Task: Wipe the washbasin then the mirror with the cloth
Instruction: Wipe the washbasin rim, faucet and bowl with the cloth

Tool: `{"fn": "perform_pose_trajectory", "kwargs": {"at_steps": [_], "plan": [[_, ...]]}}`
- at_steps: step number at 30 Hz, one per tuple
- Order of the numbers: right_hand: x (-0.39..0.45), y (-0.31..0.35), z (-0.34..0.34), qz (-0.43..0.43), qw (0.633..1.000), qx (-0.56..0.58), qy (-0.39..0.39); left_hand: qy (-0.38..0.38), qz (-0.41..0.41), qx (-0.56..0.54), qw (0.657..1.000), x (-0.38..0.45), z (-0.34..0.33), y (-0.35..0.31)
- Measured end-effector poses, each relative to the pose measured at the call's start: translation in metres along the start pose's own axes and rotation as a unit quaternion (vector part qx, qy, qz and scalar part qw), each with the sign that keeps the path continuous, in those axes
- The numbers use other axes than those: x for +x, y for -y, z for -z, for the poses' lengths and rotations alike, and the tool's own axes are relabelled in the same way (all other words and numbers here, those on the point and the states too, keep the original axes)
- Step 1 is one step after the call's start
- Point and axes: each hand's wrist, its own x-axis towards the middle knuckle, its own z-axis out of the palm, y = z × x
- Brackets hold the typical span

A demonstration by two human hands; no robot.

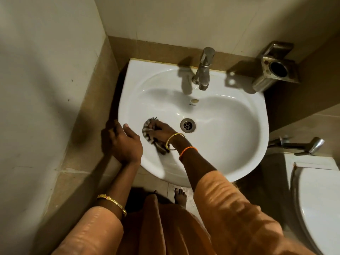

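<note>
In the head view, a small bunched cloth with dark and pale stripes (149, 132) is gripped by the right hand (161, 130), whose fingers are curled round it and press it against the inner wall of the glossy white ceramic washbasin (220, 144). The round metal drain (188, 125) lies just beside the grip, on its far right side; the chrome tap (203, 70) stands well beyond the grip, at the back of the basin. The basin's near-left rim, just to the left of the grip, is held by the left hand (125, 142), with the thumb laid over the top edge and the fingers wrapped below (a bracing hold, it seems). A dull metal tumbler holder (276, 68) is fixed to the wall far right of the grip, and no mirror is seen.

The cloth is judged soft, light and limp, possibly damp, so it would best be kept wadded in the palm, with loose ends tucked in to prevent trailing. The glazed basin is judged hard and slippery, so firm pressure would be needed. The basin stage appears under way; the mirror is not yet reached.
</note>
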Motion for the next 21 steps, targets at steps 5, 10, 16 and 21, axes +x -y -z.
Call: {"fn": "perform_pose_trajectory", "kwargs": {"at_steps": [5, 10, 16, 21], "plan": [[-0.048, -0.028, 0.055, -0.132, 0.956, -0.258, 0.051, 0.012, -0.004, 0.004, 1.0, 0.001, 0.001, 0.003], [-0.054, -0.057, 0.086, -0.232, 0.883, -0.385, -0.131, 0.017, 0.004, 0.003, 1.0, 0.0, 0.005, 0.0], [-0.009, -0.04, 0.021, -0.051, 0.929, -0.34, -0.134, 0.005, 0.005, -0.01, 1.0, 0.0, 0.003, -0.001], [0.042, -0.004, 0.018, 0.024, 0.943, -0.198, -0.267, -0.004, -0.014, -0.012, 1.0, 0.002, -0.004, 0.006]]}}
